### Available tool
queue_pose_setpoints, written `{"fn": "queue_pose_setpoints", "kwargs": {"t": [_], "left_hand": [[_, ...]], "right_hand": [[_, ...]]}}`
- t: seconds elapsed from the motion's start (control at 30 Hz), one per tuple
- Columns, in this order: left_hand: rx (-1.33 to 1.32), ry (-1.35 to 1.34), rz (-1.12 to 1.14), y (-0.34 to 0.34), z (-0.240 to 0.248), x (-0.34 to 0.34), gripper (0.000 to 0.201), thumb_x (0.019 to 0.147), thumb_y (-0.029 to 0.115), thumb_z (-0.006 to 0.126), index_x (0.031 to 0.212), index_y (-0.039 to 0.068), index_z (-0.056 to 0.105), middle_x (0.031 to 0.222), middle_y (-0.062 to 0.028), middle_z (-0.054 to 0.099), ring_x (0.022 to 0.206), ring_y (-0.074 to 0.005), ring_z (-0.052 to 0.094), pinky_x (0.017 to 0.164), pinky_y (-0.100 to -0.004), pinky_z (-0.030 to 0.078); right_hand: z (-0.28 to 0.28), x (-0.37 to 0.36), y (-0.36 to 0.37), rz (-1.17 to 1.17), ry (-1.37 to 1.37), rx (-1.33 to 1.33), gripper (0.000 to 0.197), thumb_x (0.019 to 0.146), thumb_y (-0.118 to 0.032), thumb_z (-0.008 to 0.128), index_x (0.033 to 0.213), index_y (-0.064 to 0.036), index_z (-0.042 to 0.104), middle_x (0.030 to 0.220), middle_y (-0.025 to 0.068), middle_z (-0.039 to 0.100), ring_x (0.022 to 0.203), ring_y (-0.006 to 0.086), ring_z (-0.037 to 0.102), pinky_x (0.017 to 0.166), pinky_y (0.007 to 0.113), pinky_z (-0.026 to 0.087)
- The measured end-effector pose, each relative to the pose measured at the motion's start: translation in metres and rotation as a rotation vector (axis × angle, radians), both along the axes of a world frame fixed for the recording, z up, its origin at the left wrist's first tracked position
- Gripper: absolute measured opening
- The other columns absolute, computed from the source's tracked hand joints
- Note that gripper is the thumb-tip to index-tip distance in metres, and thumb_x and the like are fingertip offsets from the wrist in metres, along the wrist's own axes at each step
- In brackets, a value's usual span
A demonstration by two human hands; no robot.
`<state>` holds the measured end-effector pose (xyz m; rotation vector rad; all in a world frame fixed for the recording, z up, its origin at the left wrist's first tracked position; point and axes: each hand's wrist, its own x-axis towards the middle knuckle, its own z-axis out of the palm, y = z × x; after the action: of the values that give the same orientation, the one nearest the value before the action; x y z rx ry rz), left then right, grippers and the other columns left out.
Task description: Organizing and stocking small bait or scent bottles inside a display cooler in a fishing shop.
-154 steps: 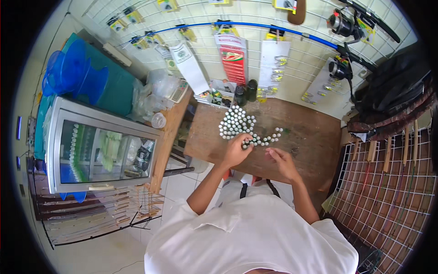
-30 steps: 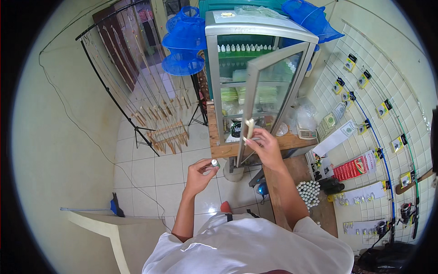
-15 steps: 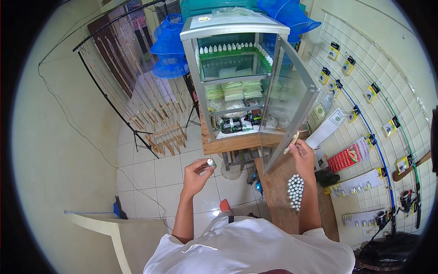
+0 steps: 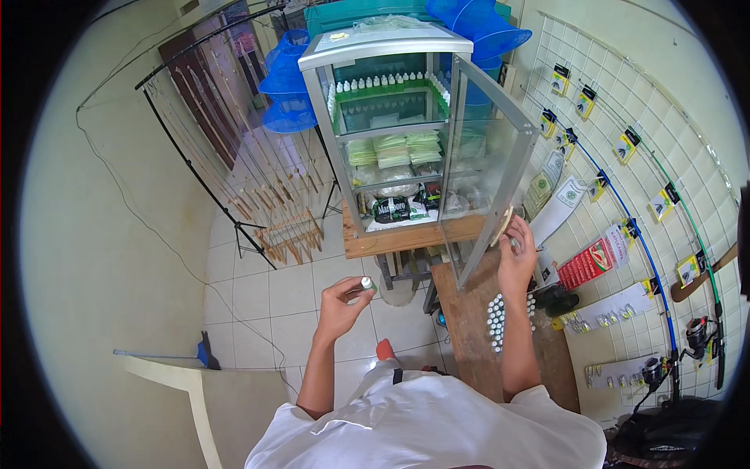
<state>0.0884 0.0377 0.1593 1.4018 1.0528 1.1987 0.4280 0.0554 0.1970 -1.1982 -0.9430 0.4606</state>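
My left hand (image 4: 337, 309) pinches a small bottle (image 4: 369, 286) with a white cap and green body, held upright between thumb and fingers over the tiled floor. At the edge of a glass cabinet door (image 4: 494, 160), my right hand (image 4: 516, 254) has its thumb and fingers curled at a pale handle (image 4: 501, 227). That door stands ajar on a metal-framed glass cabinet (image 4: 319, 117). White-capped bottles (image 4: 383, 81) line its upper shelf. Lower down lie stacked pale-green packets (image 4: 402, 148) and bagged goods (image 4: 398, 209). My right forearm partly hides a cluster of similar bottles (image 4: 496, 320).
A wooden bench (image 4: 476, 363) carries the bottle cluster. To the right is a wall grid (image 4: 625, 180) with hanging packets and fishing rods. Blue nets (image 4: 291, 82) hang left of the cabinet, near a rack of rods (image 4: 226, 203). A low partition (image 4: 191, 383) stands at lower left.
The cabinet door has swung slightly wider, with my right hand still at its handle. The whole view has shifted a little. My left hand keeps the bottle, raised nearly the same.
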Motion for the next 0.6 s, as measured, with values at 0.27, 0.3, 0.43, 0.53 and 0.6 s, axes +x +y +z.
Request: {"fn": "queue_pose_setpoints", "kwargs": {"t": [0.27, 0.3, 0.43, 0.53, 0.6], "left_hand": [[0.076, 0.056, -0.001, -0.012, 0.010, 0.024, 0.024, 0.086, -0.006, 0.075, 0.110, -0.008, 0.070, 0.108, -0.0124, 0.068, 0.099, -0.0194, 0.069, 0.088, -0.0313, 0.060], [0.088, 0.035, 0.017, -0.013, 0.010, 0.029, 0.024, 0.085, -0.004, 0.076, 0.109, -0.007, 0.071, 0.106, -0.0122, 0.069, 0.096, -0.0185, 0.070, 0.087, -0.0310, 0.061], [0.172, 0.078, 0.056, -0.008, 0.011, 0.037, 0.024, 0.084, -0.002, 0.078, 0.107, -0.006, 0.072, 0.103, -0.0126, 0.070, 0.092, -0.0182, 0.071, 0.085, -0.0310, 0.061], [0.218, 0.139, 0.103, 0.003, 0.010, 0.041, 0.025, 0.082, -0.002, 0.079, 0.106, -0.004, 0.073, 0.102, -0.0127, 0.071, 0.089, -0.0184, 0.072, 0.082, -0.0305, 0.061], [0.231, 0.156, 0.120, 0.016, 0.010, 0.042, 0.025, 0.081, -0.001, 0.079, 0.106, -0.004, 0.074, 0.101, -0.0126, 0.071, 0.088, -0.0182, 0.072, 0.081, -0.0303, 0.061]], "right_hand": [[0.000, -0.087, -0.045, 0.461, -0.061, 0.052, 0.026, 0.091, -0.001, 0.068, 0.117, -0.0003, 0.067, 0.101, 0.0067, 0.066, 0.089, 0.0144, 0.065, 0.078, 0.027, 0.052], [0.003, -0.095, -0.046, 0.549, -0.134, 0.016, 0.027, 0.090, -0.004, 0.071, 0.117, 0.0003, 0.068, 0.100, 0.0074, 0.068, 0.087, 0.0145, 0.066, 0.076, 0.027, 0.054], [-0.004, -0.109, -0.036, 0.697, -0.302, -0.068, 0.034, 0.087, -0.010, 0.078, 0.117, 0.0030, 0.070, 0.101, 0.0107, 0.071, 0.088, 0.0149, 0.069, 0.073, 0.028, 0.058], [-0.009, -0.116, -0.019, 0.736, -0.244, -0.066, 0.033, 0.087, -0.011, 0.079, 0.115, 0.0044, 0.070, 0.103, 0.0121, 0.072, 0.086, 0.0158, 0.070, 0.072, 0.029, 0.058], [-0.007, -0.118, -0.007, 0.724, -0.232, -0.068, 0.033, 0.087, -0.011, 0.079, 0.115, 0.0047, 0.071, 0.102, 0.0124, 0.071, 0.086, 0.0161, 0.071, 0.071, 0.029, 0.059]]}}
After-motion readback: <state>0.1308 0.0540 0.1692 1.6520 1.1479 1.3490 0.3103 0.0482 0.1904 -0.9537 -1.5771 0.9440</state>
